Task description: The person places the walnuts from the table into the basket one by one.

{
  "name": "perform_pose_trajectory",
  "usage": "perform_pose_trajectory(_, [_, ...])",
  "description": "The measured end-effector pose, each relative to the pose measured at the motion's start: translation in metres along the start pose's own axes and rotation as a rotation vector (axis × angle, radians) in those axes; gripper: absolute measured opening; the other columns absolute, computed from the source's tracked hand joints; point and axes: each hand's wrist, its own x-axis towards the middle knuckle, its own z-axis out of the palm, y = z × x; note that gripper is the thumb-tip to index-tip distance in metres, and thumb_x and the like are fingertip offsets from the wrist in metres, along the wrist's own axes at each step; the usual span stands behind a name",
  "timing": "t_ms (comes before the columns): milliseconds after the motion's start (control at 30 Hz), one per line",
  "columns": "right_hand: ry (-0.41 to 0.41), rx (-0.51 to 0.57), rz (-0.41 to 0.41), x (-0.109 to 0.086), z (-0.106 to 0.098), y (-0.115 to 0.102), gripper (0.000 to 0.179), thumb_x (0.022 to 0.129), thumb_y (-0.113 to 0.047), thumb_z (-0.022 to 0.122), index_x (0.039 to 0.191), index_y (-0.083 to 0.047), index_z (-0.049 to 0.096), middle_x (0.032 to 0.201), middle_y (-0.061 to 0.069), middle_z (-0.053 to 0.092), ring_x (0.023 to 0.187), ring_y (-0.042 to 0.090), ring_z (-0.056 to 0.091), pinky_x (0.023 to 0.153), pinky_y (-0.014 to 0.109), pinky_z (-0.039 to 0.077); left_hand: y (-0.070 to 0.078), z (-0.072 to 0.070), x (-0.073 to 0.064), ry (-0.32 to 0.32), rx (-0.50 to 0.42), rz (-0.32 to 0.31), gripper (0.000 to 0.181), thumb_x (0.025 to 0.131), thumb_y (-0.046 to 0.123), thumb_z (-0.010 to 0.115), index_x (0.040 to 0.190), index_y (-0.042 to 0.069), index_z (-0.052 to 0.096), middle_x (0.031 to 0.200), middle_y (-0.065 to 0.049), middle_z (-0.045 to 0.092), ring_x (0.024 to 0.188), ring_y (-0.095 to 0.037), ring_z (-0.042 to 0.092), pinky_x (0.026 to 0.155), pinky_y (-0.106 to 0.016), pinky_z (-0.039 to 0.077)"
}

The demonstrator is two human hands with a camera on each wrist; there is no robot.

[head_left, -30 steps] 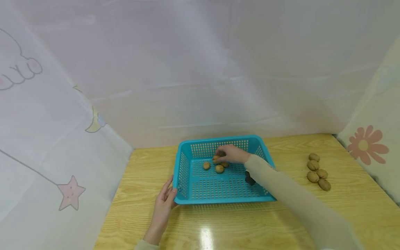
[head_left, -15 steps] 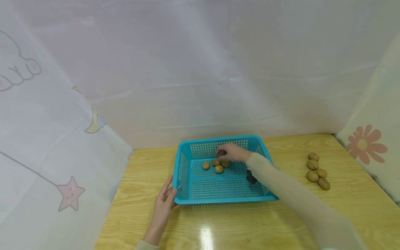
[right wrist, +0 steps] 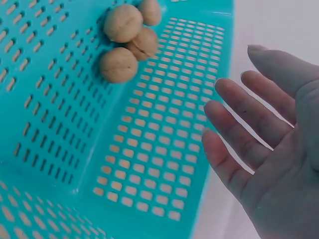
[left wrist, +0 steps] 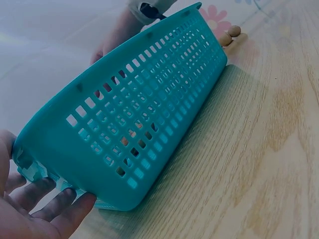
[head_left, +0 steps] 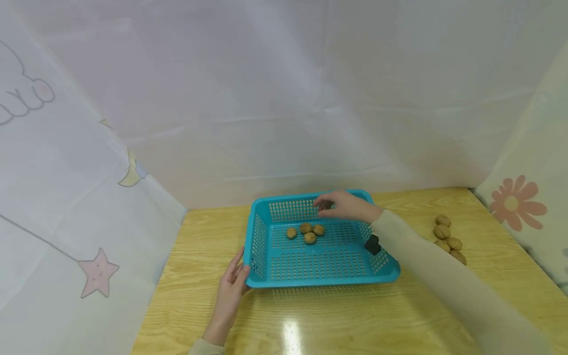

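Observation:
A turquoise plastic basket with slotted walls stands on the table. My left hand grips its left side near the front corner, thumb at the rim and fingers against the outer wall, as the left wrist view shows. Inside, several walnuts lie close together on the basket floor, left of the middle. Above the back right of the basket is my right hand, its fingers loosely bent with nothing between them. The right wrist view shows the palm bare, beside the basket's rim and apart from the walnuts.
Several more walnuts lie on the wooden table to the right of the basket, partly covered by the right sleeve. Pale printed cloth hangs behind the table and on both sides.
My right hand has let go of a walnut among the others in the basket, then lifted and drawn back to the right. The left hand has stayed on the basket.

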Motion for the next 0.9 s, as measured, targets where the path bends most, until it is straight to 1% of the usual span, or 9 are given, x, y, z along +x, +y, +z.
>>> perform_pose_trajectory(133, [0.052,0.012,-0.023,-0.014,-0.011,0.002,0.036,0.101,-0.023,0.071,0.134,-0.009,0.068,0.12,0.004,0.073,0.111,0.023,0.067,0.093,0.048,0.057,0.001,0.0,0.001,0.008,0.005,0.0,0.062,0.111,0.027,0.053,0.165,0.01,0.028,0.152,-0.026,0.051,0.128,-0.039,0.061,0.093,-0.035,0.06])
perform_pose_trajectory(333, [0.097,0.052,0.004,-0.037,-0.025,0.011,0.037,0.102,-0.024,0.07,0.136,-0.009,0.065,0.123,0.008,0.072,0.112,0.025,0.066,0.091,0.045,0.056,0.001,0.001,0.002,0.019,0.002,-0.004,0.061,0.111,0.027,0.054,0.165,0.012,0.03,0.153,-0.025,0.051,0.129,-0.039,0.061,0.093,-0.036,0.06])
perform_pose_trajectory(400, [0.115,0.04,0.015,-0.045,-0.03,0.014,0.037,0.102,-0.024,0.07,0.136,-0.01,0.066,0.123,0.008,0.072,0.112,0.024,0.066,0.089,0.043,0.056,0.001,0.001,0.002,0.018,0.0,-0.008,0.061,0.111,0.026,0.054,0.165,0.013,0.03,0.154,-0.024,0.051,0.13,-0.039,0.06,0.093,-0.036,0.06])
perform_pose_trajectory(533, [0.158,0.017,0.007,-0.06,-0.038,0.02,0.037,0.102,-0.024,0.071,0.135,-0.01,0.067,0.122,0.006,0.073,0.112,0.026,0.067,0.087,0.042,0.056,0.0,0.0,0.002,0.011,0.007,-0.006,0.061,0.111,0.026,0.053,0.165,0.013,0.029,0.154,-0.024,0.05,0.131,-0.04,0.06,0.094,-0.037,0.06])
perform_pose_trajectory(667, [0.186,0.007,0.017,-0.076,-0.046,0.026,0.038,0.102,-0.024,0.071,0.137,-0.011,0.066,0.123,0.004,0.072,0.114,0.026,0.066,0.089,0.042,0.054,-0.001,-0.001,0.001,0.008,0.009,-0.002,0.061,0.111,0.026,0.053,0.165,0.013,0.029,0.154,-0.024,0.05,0.131,-0.041,0.06,0.095,-0.037,0.06])
perform_pose_trajectory(767, [0.203,0.006,0.032,-0.087,-0.051,0.032,0.037,0.102,-0.024,0.07,0.137,-0.012,0.066,0.124,0.006,0.072,0.113,0.026,0.065,0.087,0.04,0.053,0.0,0.0,0.001,0.006,0.007,-0.002,0.062,0.111,0.026,0.054,0.165,0.012,0.029,0.155,-0.023,0.049,0.132,-0.04,0.059,0.095,-0.037,0.06])
perform_pose_trajectory(900, [0.24,-0.023,0.033,-0.102,-0.056,0.04,0.035,0.102,-0.023,0.07,0.135,-0.009,0.067,0.12,0.008,0.073,0.109,0.024,0.065,0.083,0.035,0.055,0.0,0.0,0.001,0.007,0.007,0.002,0.062,0.111,0.026,0.054,0.165,0.011,0.028,0.155,-0.023,0.049,0.132,-0.04,0.058,0.094,-0.036,0.06])
